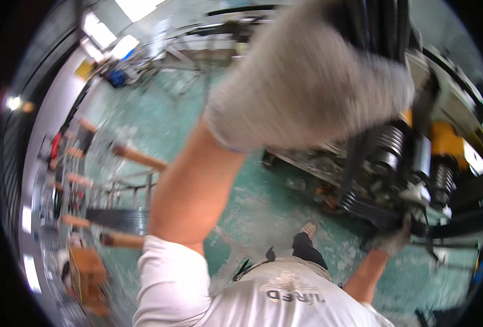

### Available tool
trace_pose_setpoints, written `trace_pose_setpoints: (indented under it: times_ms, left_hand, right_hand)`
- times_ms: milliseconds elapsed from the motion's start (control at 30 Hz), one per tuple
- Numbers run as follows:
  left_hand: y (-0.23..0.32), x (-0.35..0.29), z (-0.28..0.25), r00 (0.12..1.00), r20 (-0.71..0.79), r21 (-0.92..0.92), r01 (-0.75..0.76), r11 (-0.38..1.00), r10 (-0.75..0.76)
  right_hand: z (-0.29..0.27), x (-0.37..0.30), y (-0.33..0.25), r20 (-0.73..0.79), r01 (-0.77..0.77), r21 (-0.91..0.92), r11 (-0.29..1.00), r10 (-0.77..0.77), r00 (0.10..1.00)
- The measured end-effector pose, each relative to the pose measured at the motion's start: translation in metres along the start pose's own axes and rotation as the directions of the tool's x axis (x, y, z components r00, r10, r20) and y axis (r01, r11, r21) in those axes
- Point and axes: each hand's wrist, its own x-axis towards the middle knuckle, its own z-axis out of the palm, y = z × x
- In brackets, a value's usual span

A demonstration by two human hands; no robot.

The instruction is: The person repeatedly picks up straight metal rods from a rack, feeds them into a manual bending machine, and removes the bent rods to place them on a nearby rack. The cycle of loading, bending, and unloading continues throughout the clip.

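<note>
My left hand (318,87), in a whitish work glove, is raised large and blurred across the upper middle. Its fingers are closed round a bundle of long, thin black bars (380,27) that runs out at the top. Lower on the right, my right hand (392,241), also gloved, is closed at a bundle of black bars (367,210) beside the machine. Its fingers are partly hidden by the bars. Whether both hands hold the same bundle cannot be made out, as the left glove covers the middle.
A machine with yellow parts (446,141) and coiled metal springs (390,146) stands close on the right. To the left is a metal rack (124,188) with brown rollers or posts (140,157). An orange-brown box (87,267) stands lower left. The green floor (252,191) is worn.
</note>
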Motion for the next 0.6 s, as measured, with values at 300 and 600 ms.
trace_pose_setpoints:
  times_ms: [300,600]
  left_hand:
    - [0.269,-0.197,-0.158,0.233,-0.27,-0.771,0.529,0.355,-0.934]
    - [0.573,-0.326,-0.295,-0.246,-0.764,-0.593,0.631,0.501,-0.596]
  right_hand:
    - [0.006,-0.137,0.062,0.201,0.281,-0.283,0.917,-0.23,0.952]
    - [0.049,-0.362,0.145,0.771,0.293,-0.287,0.912,0.039,0.636]
